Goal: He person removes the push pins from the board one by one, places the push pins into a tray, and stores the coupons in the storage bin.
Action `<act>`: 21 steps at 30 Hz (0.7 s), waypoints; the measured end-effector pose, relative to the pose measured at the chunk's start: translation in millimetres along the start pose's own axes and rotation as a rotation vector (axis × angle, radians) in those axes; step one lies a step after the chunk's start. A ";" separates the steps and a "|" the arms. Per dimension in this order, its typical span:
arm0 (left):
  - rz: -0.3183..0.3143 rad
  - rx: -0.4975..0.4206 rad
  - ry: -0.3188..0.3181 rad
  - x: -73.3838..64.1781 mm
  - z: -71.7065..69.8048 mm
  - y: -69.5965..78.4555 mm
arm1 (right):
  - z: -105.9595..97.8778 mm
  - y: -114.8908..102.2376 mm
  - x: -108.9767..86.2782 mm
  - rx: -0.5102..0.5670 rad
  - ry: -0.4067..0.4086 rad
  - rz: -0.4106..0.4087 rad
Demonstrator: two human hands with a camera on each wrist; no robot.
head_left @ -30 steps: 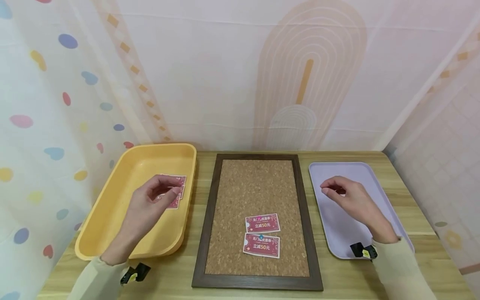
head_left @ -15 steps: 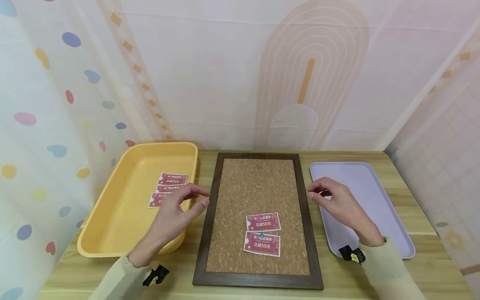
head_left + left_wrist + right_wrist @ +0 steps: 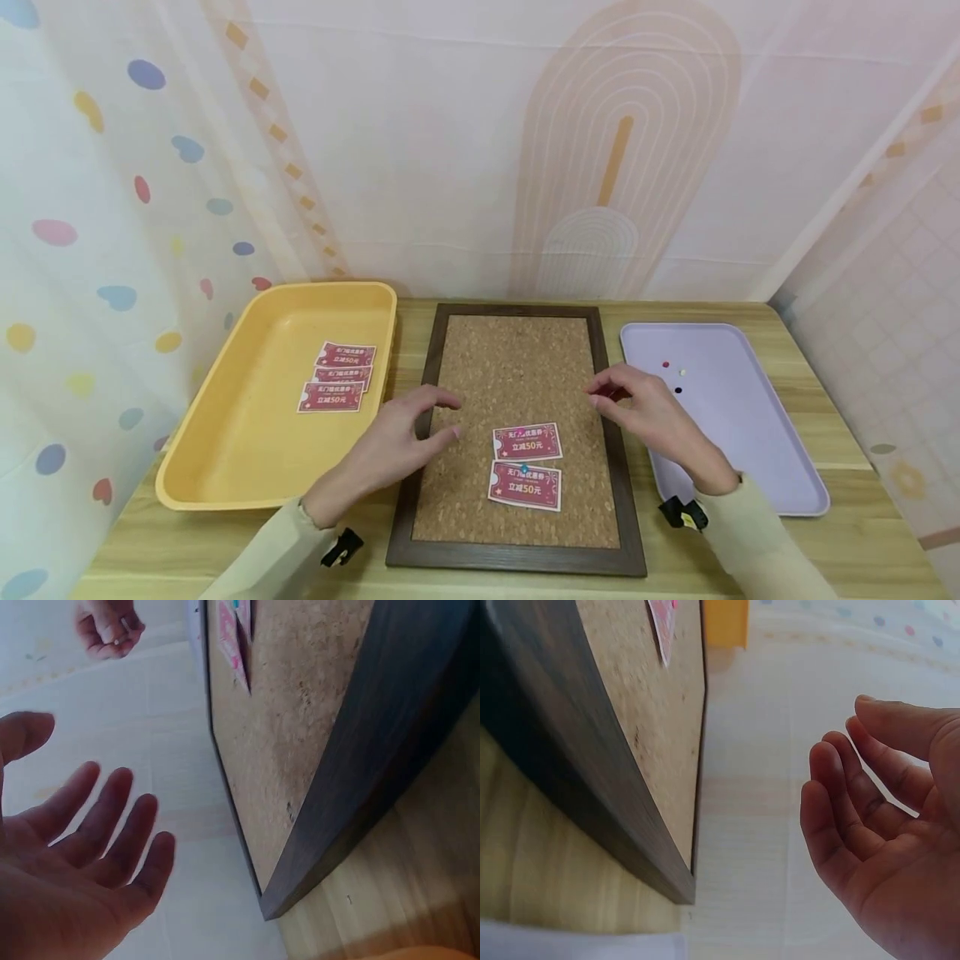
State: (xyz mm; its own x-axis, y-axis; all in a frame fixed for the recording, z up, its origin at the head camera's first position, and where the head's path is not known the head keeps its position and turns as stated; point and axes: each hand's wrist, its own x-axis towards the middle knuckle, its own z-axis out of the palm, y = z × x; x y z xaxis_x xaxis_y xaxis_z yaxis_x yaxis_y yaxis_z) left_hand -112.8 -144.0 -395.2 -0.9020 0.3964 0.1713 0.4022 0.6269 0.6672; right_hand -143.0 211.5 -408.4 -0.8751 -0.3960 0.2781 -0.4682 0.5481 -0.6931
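Note:
My left hand [image 3: 401,437] is held over the left side of a cork board [image 3: 517,367], thumb and fingers spread apart with nothing between them, as the left wrist view also shows. My right hand [image 3: 648,412] hovers at the board's right frame, fingers loosely bent and the thumb apart from them. On the cork, two red paper coupons lie one above the other: the upper coupon [image 3: 536,446] has a pink pushpin [image 3: 520,432] at its top, the lower coupon [image 3: 525,492] a blue pushpin [image 3: 524,468].
A yellow tray [image 3: 247,450] at left holds three overlapping red coupons [image 3: 330,397]. At right, a lilac tray [image 3: 757,442] bears small pins: a red pin [image 3: 665,364], a white pin [image 3: 682,372] and a black pin [image 3: 678,390]. A patterned curtain [image 3: 420,150] hangs behind.
My left hand has moved right, from over the yellow tray to the board's left side. My right hand has moved left off the lilac tray, uncovering the pins there. The pinned coupons stay put.

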 end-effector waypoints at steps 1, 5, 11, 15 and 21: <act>-0.004 0.007 -0.024 1.3 1.7 0.3 | 2.4 -0.5 0.8 -0.003 -0.007 -0.002; -0.013 0.031 -0.088 6.6 8.8 1.4 | 11.9 -1.8 3.4 -0.004 -0.050 -0.012; 0.008 0.105 -0.174 14.5 19.7 0.7 | 23.4 -5.7 6.6 0.001 -0.138 -0.002; 0.018 0.141 -0.229 19.7 25.8 -1.0 | 31.3 -8.3 9.4 -0.013 -0.194 0.003; -0.008 0.159 -0.265 28.4 33.8 -1.2 | 40.8 -12.5 15.8 -0.053 -0.262 -0.047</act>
State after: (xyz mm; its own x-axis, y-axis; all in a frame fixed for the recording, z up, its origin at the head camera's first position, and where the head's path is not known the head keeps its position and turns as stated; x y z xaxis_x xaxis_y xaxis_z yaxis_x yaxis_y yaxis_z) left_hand -133.7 -110.8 -415.7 -0.8414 0.5388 -0.0424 0.4336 0.7198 0.5421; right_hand -146.0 168.4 -422.5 -0.7939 -0.5955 0.1226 -0.5194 0.5595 -0.6459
